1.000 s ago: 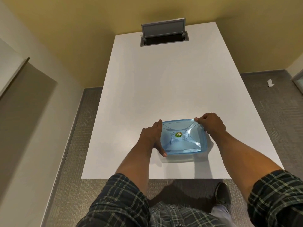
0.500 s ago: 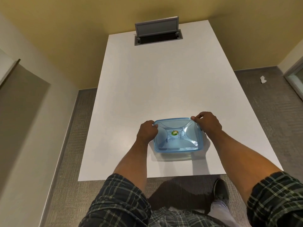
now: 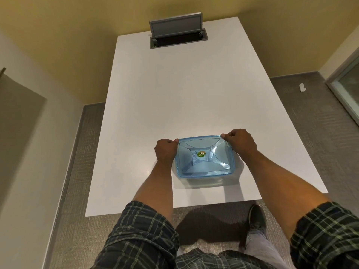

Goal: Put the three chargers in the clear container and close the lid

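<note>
A clear container with a translucent blue lid [image 3: 204, 158] sits on the white table [image 3: 184, 94] near its front edge. The lid lies flat on top and has a small green sticker at its centre. My left hand [image 3: 165, 150] is curled against the lid's far left corner, fingers closed on the rim. My right hand [image 3: 240, 141] pinches the far right corner of the lid. No chargers are visible; the inside of the container is hidden by the lid.
An open grey cable hatch [image 3: 177, 35] is set into the table's far end. Grey carpet surrounds the table, with a white scrap of paper [image 3: 302, 87] on the floor at right. My shoe [image 3: 256, 218] shows below the table's front edge.
My left hand slid from the lid's left side, fingers spread, up to its far left corner and curled shut on the rim. The right hand kept its grip at the far right corner.
</note>
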